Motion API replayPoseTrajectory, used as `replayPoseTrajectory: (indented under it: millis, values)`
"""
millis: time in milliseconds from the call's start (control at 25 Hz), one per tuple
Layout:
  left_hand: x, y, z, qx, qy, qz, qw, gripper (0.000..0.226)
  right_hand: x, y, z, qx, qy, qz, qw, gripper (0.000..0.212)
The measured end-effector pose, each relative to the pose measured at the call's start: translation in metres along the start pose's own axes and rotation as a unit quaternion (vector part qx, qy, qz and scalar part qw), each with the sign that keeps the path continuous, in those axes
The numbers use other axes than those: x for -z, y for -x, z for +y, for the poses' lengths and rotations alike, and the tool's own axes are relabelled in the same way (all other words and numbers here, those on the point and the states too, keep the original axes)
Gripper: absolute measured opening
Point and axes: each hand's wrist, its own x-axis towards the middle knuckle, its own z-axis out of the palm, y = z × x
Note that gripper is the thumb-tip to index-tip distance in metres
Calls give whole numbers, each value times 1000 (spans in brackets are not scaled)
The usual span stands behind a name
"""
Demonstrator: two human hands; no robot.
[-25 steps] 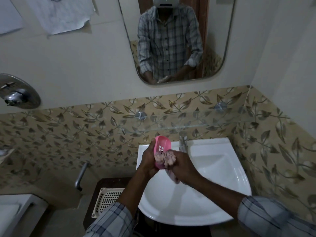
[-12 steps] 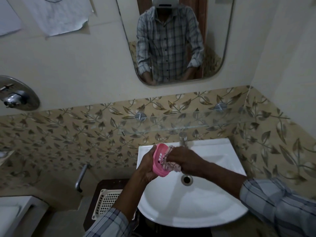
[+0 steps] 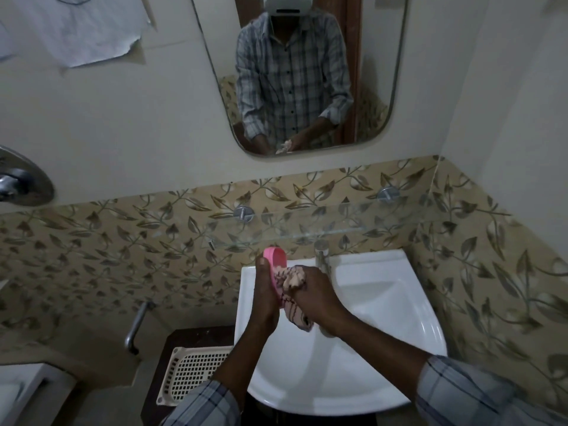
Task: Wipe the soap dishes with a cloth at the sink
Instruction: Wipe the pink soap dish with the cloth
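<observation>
- While the left hand (image 3: 264,299) grips the pink dish (image 3: 275,259) on edge, fingers curled round its back and thumb along its near rim, the right hand (image 3: 319,298) is bunched round the cloth (image 3: 292,278) and presses it into the dish's hollow.
- The dish is held in the air over the sink (image 3: 384,302), toward 11 o'clock of the basin. It is just left of the tap (image 3: 322,256) at 12 o'clock and touches neither.
- A tail of cloth hangs from the right fist toward 6 o'clock, over the bowl.
- By my judgement, this dish is mid-wipe. Its upper end shows bare, and the cloth covers the middle and lower part. Whether the underside is done I cannot tell.
- The task speaks of several dishes, yet only this one shows. A white slotted tray (image 3: 190,373) lies on the dark stand at 8 o'clock of the sink, and I cannot tell if it counts as one.
- Some wiping likely remains, and then the dish has to be set down.
</observation>
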Motion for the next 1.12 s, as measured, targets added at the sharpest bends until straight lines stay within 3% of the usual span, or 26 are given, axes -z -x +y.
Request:
replayPoseTrajectory:
  millis: [40,80,120,200,240,280,360,440,480,560,600,680,760,880,1040,1120]
  values:
    - [-1,2,1,-1,1,0,1000,61,0,0,3,19,37,-8,999,14]
    - [-1,6,-2,-15,-11,0,1000,59,3,-4,-1,-5,8,-4,1000,15]
    - [-3,9,-7,-43,-34,0,998,55,6,-14,-4,-63,-101,23,993,15]
    - [0,13,-12,-121,-118,1,986,60,13,-23,-16,-168,-317,27,933,9]
    - [4,12,-12,-145,-176,-7,974,67,13,-23,-19,-178,-362,12,915,9]
    - [5,11,-10,-156,-231,-12,960,73,11,-22,-18,-163,-353,-3,921,14]
    - [6,14,-3,-165,-283,-34,944,77,6,-15,-17,-121,-275,24,954,21]
    - [7,20,0,-156,-228,-45,960,70,8,-18,-15,-80,-172,89,978,24]
    - [7,20,1,-119,-165,-10,979,65,12,-19,-14,-48,-122,100,986,28]
    - [6,9,15,75,-10,75,994,73,18,-14,-10,51,-19,70,996,38]
    - [6,1,26,191,69,59,977,86,18,-10,-5,113,48,41,992,39]
    - [12,-8,45,329,173,-15,928,97,12,3,11,235,169,2,957,39]
    - [17,-7,57,386,183,-39,904,87,5,12,24,299,236,18,924,47]
    - [25,-7,63,412,154,-56,896,66,-5,19,39,398,311,48,862,53]
    - [26,-5,56,434,145,-73,886,67,13,13,66,490,316,-76,809,69]
    - [24,0,50,429,154,-99,885,64,39,-11,60,519,343,-121,774,43]
